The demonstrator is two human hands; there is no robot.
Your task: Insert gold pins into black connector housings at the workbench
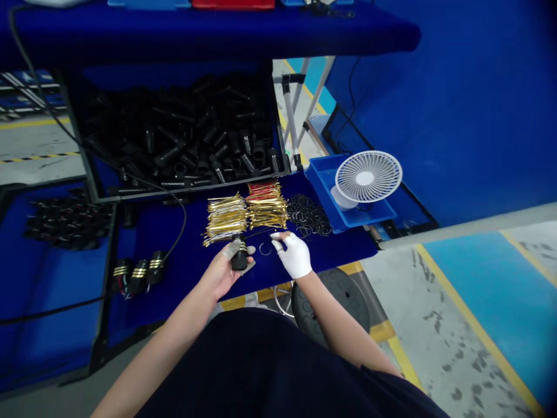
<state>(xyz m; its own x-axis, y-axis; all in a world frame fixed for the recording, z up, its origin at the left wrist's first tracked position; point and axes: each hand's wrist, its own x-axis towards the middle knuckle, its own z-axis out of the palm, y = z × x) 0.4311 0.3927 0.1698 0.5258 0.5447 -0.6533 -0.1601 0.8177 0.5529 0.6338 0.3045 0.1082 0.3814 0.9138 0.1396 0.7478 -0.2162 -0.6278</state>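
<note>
In my left hand (230,260), whose fingertips are covered, is a black cylinder (239,255) with brass-coloured rings around its upper part. To its right, my right hand (295,254) wears a white glove that leaves some fingertips showing; thumb and forefinger are pinched together. A thin dark wire (257,233) runs from near the cylinder's top toward that pinch. Between the hands shows a small thin loop (265,249); whether it belongs to the wire is unclear. Just beyond lie bundles of gold and silver strips (226,217), gold strips with red ends (266,206), and a heap of black rings (308,215).
A large bin of black tubular parts (183,139) stands behind under a shelf (209,35). Several finished-looking ringed cylinders (139,274) stand at left, beside a tray of dark parts (67,220). A white fan (369,177) sits in a blue tray (322,168). A stool (335,302) is below.
</note>
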